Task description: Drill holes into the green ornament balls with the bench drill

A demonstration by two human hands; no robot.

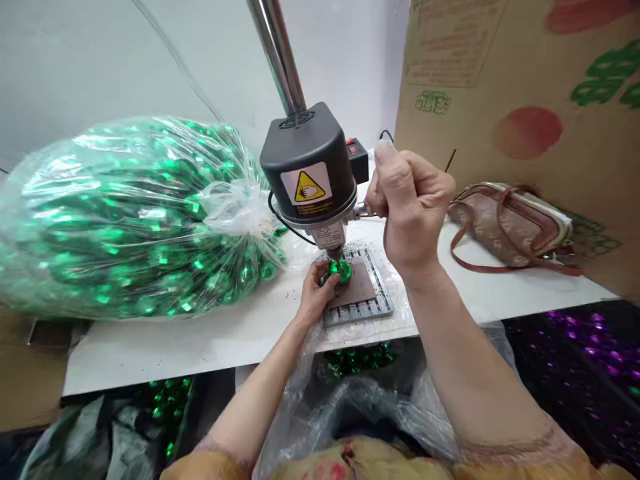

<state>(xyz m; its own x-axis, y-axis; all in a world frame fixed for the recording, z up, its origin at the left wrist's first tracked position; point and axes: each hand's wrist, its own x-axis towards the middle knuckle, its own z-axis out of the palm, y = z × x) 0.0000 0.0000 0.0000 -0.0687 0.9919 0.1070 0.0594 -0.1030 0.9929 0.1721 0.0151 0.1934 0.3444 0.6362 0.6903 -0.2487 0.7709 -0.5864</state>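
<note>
A shiny green ball [342, 271] sits under the chuck of a black bench drill press [305, 147]. My left hand [317, 287] grips the ball from its left side, thumb in front and fingers behind. The ball rests on a brown board [364, 283] that lies on the slotted metal base [385, 303]. With its fingers wrapped around the feed lever of the drill press, my right hand [413, 200] is raised at the machine's right side. Most of the lever is hidden in that fist. Dark crumbs lie scattered around the base.
A large clear bag of green balls [125, 220] fills the left of the white table [200, 347]. At right stand a brown handbag [510, 223] and a big cardboard box [465, 80]. Below the table edge are green balls [360, 358] and purple balls [590, 333].
</note>
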